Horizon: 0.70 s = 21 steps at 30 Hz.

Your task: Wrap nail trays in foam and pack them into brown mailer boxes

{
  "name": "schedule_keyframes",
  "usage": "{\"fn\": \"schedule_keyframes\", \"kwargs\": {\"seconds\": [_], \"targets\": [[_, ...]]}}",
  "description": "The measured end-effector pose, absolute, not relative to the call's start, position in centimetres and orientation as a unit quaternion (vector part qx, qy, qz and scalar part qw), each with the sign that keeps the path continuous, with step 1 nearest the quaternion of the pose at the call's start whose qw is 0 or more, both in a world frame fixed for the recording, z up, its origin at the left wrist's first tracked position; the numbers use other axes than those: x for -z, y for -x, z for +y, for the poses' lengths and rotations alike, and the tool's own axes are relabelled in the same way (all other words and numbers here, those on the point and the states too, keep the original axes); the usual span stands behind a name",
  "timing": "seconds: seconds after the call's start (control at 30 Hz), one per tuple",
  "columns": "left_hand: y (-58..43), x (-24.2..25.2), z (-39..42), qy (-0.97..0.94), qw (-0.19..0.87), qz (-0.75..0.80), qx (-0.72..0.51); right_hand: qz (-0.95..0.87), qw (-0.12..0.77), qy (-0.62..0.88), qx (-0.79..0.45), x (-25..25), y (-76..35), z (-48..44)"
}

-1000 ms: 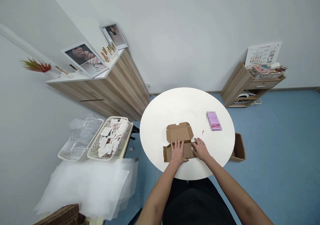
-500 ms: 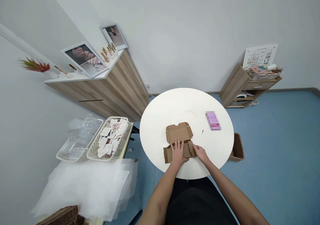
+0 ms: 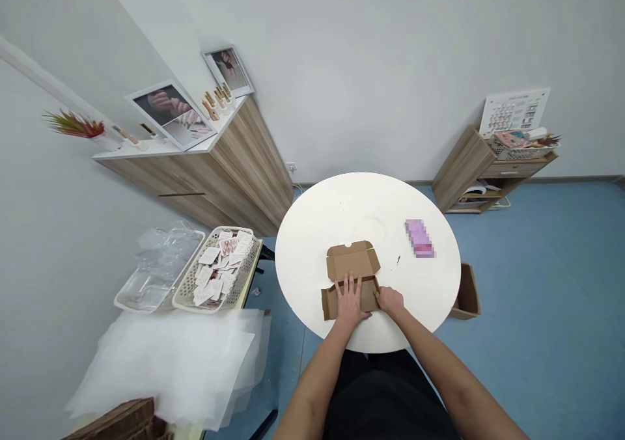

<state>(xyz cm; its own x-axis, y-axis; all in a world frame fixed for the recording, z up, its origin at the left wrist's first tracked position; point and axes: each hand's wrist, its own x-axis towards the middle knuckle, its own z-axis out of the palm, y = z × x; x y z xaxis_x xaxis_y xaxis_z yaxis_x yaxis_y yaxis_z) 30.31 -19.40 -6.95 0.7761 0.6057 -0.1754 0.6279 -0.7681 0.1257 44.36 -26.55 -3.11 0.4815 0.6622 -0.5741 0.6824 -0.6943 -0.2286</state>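
A round white table stands on a blue floor in a pale room, with a wood cabinet behind it. To the left, a basket of white packets sits beside a clear tray. A pink packet, too blurred to read, lies on the table. Unlike the earlier frame, no flap stands up at the right end of the brown cardboard box. The box lies open near the table's near edge, its lid flat. The left hand presses flat and open on it; the right hand rests unclenched against its right end.
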Motion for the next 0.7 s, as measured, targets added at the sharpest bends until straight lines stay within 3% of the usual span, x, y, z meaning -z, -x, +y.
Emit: {"fn": "schedule_keyframes", "kwargs": {"seconds": [0.27,0.43,0.53,0.7], "targets": [[-30.1,6.7,-19.4,-0.942,0.083,0.321,0.058,0.387,0.011,-0.872,0.3,2.0,-44.1,-27.0],[-29.9,5.6,-19.5,-0.943,0.099,0.315,0.047,0.575,-0.075,-0.794,0.183,0.9,-43.7,-27.3],[-29.9,5.1,-19.4,-0.943,0.113,0.309,0.05,0.661,-0.042,-0.721,0.204,1.7,-43.3,-26.8],[-28.1,4.4,-18.4,-0.946,0.143,0.286,0.047,0.641,0.037,-0.726,0.246,3.6,-43.1,-25.9]]}}
